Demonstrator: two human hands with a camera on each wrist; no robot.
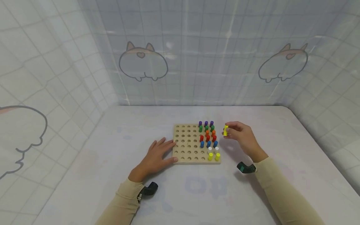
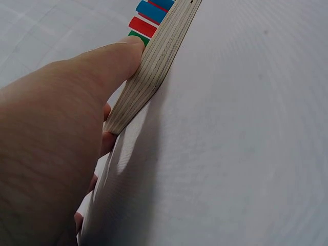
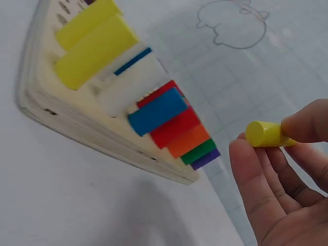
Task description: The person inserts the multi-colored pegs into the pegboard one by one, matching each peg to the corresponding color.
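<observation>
Right hand (image 1: 242, 137) pinches a yellow peg (image 1: 226, 130) between thumb and fingers (image 3: 256, 174), held in the air just right of the board (image 1: 185, 147) — apart from it, level with the upper rows. Left hand (image 1: 157, 154) lies flat on the desk (image 1: 84, 175), fingers spread and straight, tips pressed against the board's left edge to steady it. Pegs fill the right columns in colour rows; the yellow row (image 1: 213, 156) at the near edge shows two, with an open hole beside them. Step in hand looks like placement — next move calls for bringing the peg upright over a free hole.
</observation>
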